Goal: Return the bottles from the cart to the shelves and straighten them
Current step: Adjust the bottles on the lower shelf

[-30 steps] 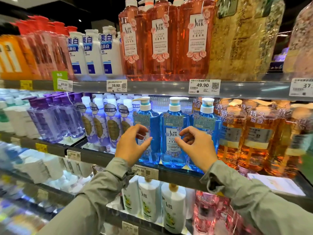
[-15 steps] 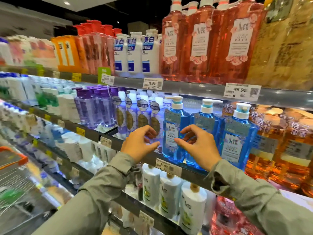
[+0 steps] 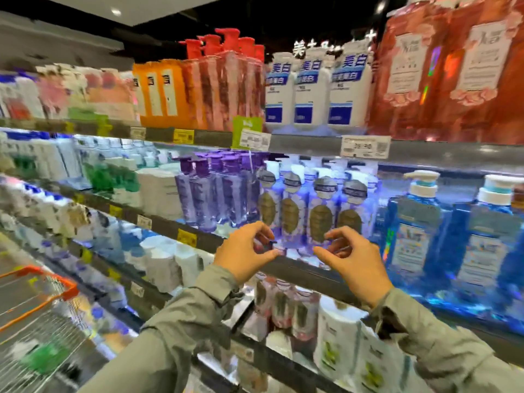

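- L hand (image 3: 243, 258) & R hand (image 3: 351, 263) hovering loosely cupped, empty, just in front of grey metal shelf edge (image 3: 297, 269).
- Pale lilac plastic bottles w/ gold oval labels (image 3: 320, 219) standing right behind that edge.
- Prob. best: gripping one low, both sides, turning label fwd.

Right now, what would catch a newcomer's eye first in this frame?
The left hand and right hand hover half-curled at centre, in front of the lilac bottles on the middle shelf, holding nothing visible. Big blue bottles glow to their right, and red pump bottles stand on the shelf above. A cart with an orange rim shows at lower left.
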Tool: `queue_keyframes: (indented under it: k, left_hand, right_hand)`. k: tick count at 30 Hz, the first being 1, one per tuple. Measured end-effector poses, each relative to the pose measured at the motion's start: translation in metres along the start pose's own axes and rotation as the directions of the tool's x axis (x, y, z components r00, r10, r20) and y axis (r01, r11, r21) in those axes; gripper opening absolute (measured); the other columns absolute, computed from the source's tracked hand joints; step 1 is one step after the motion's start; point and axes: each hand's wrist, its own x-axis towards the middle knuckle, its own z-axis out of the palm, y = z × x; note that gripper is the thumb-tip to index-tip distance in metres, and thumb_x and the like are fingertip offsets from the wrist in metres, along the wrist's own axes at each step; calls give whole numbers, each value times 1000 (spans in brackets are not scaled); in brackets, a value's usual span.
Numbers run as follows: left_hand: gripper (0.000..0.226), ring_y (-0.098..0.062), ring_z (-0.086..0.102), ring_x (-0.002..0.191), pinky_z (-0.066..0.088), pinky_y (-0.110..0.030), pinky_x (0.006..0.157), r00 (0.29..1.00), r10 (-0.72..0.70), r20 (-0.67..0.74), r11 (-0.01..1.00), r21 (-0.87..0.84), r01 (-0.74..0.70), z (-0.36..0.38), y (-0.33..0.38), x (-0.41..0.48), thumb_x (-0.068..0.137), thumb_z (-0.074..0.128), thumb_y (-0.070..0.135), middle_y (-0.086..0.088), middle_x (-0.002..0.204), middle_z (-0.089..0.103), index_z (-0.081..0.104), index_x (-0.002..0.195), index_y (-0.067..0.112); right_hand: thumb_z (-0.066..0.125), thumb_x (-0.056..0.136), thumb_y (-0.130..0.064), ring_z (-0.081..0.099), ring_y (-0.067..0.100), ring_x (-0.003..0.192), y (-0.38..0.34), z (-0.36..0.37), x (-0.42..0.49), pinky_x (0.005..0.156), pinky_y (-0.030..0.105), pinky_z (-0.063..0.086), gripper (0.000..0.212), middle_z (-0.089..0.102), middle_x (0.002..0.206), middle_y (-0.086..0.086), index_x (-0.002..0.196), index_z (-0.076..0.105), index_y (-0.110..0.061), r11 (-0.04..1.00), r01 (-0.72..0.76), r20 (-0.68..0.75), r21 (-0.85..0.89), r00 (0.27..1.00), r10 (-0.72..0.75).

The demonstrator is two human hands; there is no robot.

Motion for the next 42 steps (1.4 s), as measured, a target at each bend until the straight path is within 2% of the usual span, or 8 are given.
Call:
queue_keyframes:
  k: [4,10,15,22,28,34,38,42]
  left_hand:
    - [26,-14,60,79,53,-34,76,999,-5,32,1000,-26,6,-11,-30,17,77,76,29,7,94,59,57,95,27]
    - [34,-10,58,84,46,-14,69,999,5,51,991,-131,1,-4,-56,58,78,75,25,1,103,57,54,105,21]
    - [39,-15,58,88,46,-15,74,1000,0,12,985,-175,2,18,-73,98,77,77,21,-1,109,54,50,105,22]
    - [44,-17,55,92,46,-29,86,998,28,-55,988,-153,-37,47,-90,153,74,79,21,-1,106,46,50,106,21]
    - [62,-17,45,94,37,-24,83,982,-62,-180,977,-213,23,69,-117,160,65,85,20,-1,107,36,38,105,15]
    - [87,-29,44,117,39,-45,103,990,-94,-103,931,-362,51,88,-136,172,59,88,23,-3,123,31,29,122,17]
    - [84,-25,45,121,37,-39,106,997,-78,10,891,-447,74,87,-143,176,63,87,20,-8,130,40,24,119,29]
    - [82,-24,52,116,41,-37,101,986,-120,117,866,-473,161,92,-152,178,64,86,26,-9,127,52,33,127,22]
  right_hand:
    - [80,74,-22,57,17,65,-5,25,9,62,15,48,26,64,75,4,91,60,-21,997,-68,-39,26,997,69]
    - [81,73,-25,60,22,72,15,41,30,66,22,48,41,61,89,6,104,54,-22,989,-147,-142,2,979,146]
    - [81,73,-24,54,11,85,29,43,54,73,18,43,43,54,95,-6,108,55,-24,976,37,-257,-216,962,-93]
    - [82,71,-14,58,17,68,58,62,100,69,29,52,32,60,78,0,92,58,-20,995,-85,-307,52,947,97]
    - [84,68,-17,58,22,67,71,86,93,64,26,49,48,55,74,1,91,44,-27,990,-141,-441,22,887,136]
    - [83,70,-21,59,16,76,67,96,82,68,27,49,53,56,83,-2,106,44,-25,966,-257,-491,-29,845,211]
    - [82,71,-22,60,18,76,60,98,77,69,26,49,50,57,84,-1,107,48,-22,957,-287,-509,-35,830,230]
    - [81,72,-21,60,18,73,55,110,68,70,28,50,44,58,82,3,104,51,-20,953,-302,-501,-30,829,247]
